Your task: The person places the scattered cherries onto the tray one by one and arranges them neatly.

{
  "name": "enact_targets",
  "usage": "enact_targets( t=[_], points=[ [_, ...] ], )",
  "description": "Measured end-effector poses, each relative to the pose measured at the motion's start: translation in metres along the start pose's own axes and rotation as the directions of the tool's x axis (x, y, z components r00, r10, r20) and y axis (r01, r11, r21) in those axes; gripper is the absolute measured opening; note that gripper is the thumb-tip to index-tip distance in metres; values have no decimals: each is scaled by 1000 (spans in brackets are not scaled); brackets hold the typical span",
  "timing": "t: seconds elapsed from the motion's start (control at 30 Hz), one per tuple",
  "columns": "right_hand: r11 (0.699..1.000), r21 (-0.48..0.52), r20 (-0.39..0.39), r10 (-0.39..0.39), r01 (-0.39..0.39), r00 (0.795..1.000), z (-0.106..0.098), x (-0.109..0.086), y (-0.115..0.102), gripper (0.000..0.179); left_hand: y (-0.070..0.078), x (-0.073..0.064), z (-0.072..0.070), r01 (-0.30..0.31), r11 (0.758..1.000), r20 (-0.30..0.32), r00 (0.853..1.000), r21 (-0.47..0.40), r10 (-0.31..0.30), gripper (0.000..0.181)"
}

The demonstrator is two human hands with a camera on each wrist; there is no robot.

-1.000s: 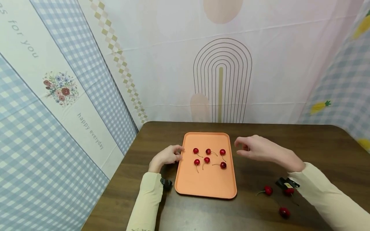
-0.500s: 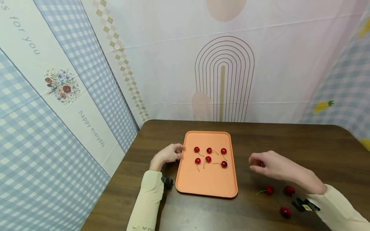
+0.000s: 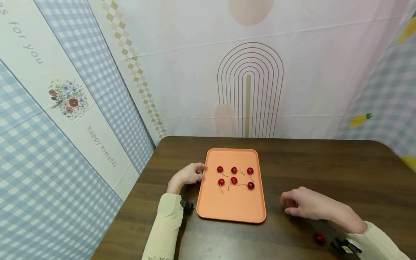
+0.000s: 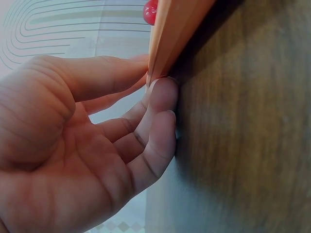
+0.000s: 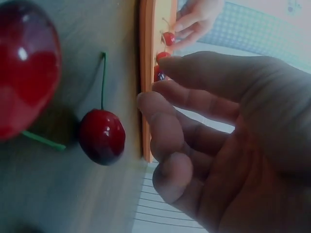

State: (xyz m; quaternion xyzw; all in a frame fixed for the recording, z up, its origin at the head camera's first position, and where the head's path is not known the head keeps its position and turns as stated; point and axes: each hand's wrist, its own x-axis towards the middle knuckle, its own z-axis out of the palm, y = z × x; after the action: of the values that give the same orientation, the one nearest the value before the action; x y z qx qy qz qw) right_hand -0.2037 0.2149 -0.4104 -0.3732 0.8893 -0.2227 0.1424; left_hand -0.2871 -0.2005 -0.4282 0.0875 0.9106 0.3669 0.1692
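While the left grip is pinching the left rim of an orange tray between thumb and fingers, the right grip is hovering above the table, its fingers curving loosely and leaving a narrow gap to the thumb. Six red cherries are lying in two rows on the tray; loose cherries are resting on the table near the right grip.

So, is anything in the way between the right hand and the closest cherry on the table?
Nothing visible. In the right wrist view, just a gap separates the right hand from the cherry on the wooden table.
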Motion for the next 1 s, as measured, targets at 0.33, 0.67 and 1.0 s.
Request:
enact_targets(
  t=[0.33,0.67,1.0],
  points=[
    [997,-73,82,38,-32,996,10,-2,-6,17,0,0,0,-3,1000,-6,1000,-6,3,35],
    [984,-176,60,15,-4,998,18,3,-13,32,-3,0,2,-3,1000,-8,1000,3,3,34],
    [977,-215,34,23,-15,999,22,5,-11,31,-2,0,2,-4,1000,-16,1000,1,4,33]
  ],
)
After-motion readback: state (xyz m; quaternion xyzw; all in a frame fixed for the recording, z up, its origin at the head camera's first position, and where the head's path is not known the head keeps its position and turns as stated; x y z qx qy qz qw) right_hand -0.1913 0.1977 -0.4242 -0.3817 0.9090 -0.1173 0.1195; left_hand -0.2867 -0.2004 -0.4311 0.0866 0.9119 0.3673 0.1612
